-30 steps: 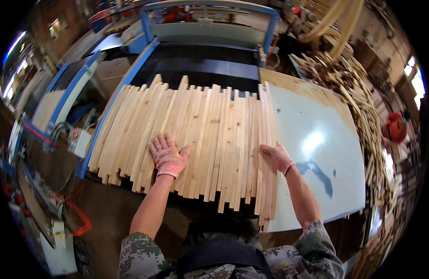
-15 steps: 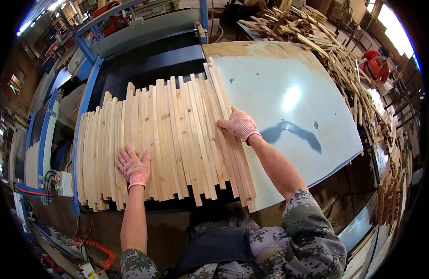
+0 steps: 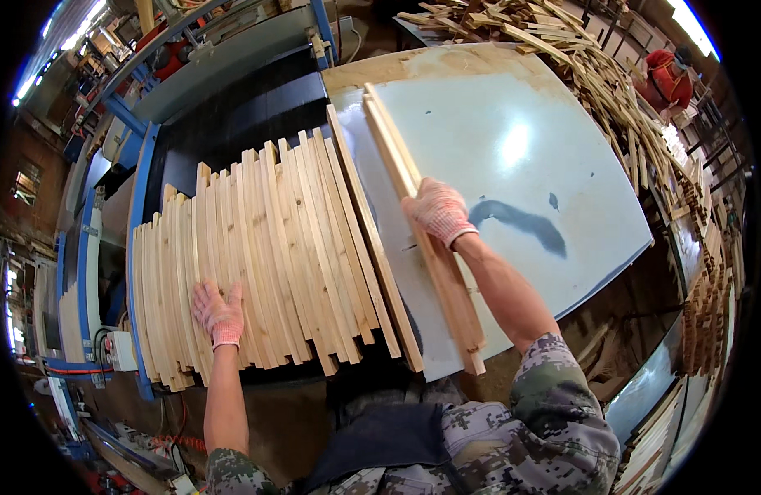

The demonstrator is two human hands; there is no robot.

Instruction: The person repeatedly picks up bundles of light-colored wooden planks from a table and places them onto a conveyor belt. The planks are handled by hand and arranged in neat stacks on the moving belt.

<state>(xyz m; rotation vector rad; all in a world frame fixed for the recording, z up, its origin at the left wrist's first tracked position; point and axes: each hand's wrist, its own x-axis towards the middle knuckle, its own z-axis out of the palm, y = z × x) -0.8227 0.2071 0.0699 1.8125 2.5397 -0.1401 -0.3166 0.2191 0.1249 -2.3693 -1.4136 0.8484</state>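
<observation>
A row of long, pale wooden strips (image 3: 265,272) lies side by side on a black belt (image 3: 232,124), their ends uneven. On the left part of this row rests my gloved left hand (image 3: 219,315), flat with fingers spread. My gloved right hand (image 3: 438,211) grips a small bundle of wooden strips (image 3: 451,289) over the pale sheet-covered table (image 3: 520,272), apart from the row. One single strip (image 3: 372,239) lies at the row's right edge, beside the gap. The fingertips of my right hand are partly hidden behind the bundle.
Blue machine frame (image 3: 141,247) borders the belt on the left. A large heap of loose wooden strips (image 3: 578,74) lies at the far right, with a person in red (image 3: 667,81) beyond it. Stacked wood pieces (image 3: 702,330) stand at the right.
My right hand has moved right, drawing the bundle of strips away from the row and onto the pale table. My left hand stays flat on the row. The view has shifted slightly.
</observation>
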